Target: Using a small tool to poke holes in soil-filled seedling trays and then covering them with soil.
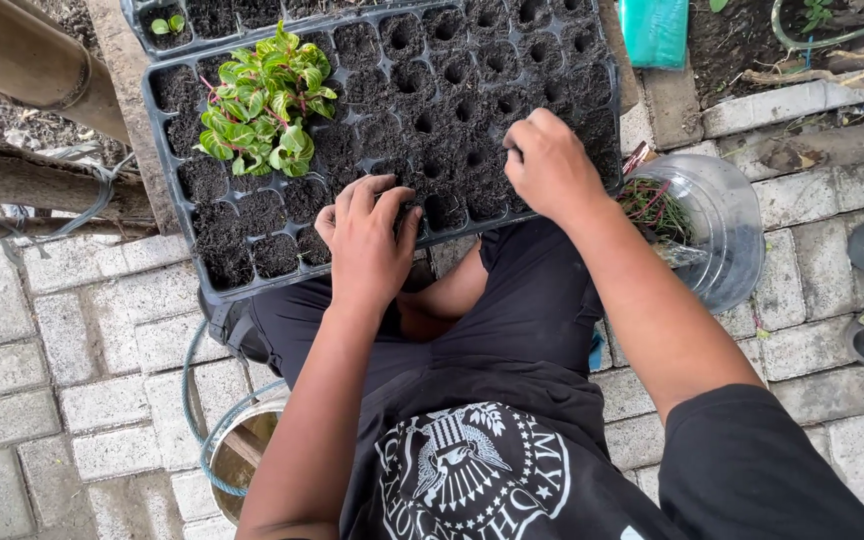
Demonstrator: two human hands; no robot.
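Brick paving; black seedling tray (167, 140), soil-filled, holes poked. Left hand (365, 243) grip apart, flat; right hand (550, 165) grip unclear.

Fingertips of both hands, left (365, 240) and right (550, 165), hidden in tray (167, 150) soil; second tray (142, 25) and green container (654, 30) cut off above.

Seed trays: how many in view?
2. One black seed tray filled with soil lies under the left hand and right hand; a second tray sits beyond it, cut off by the top edge.
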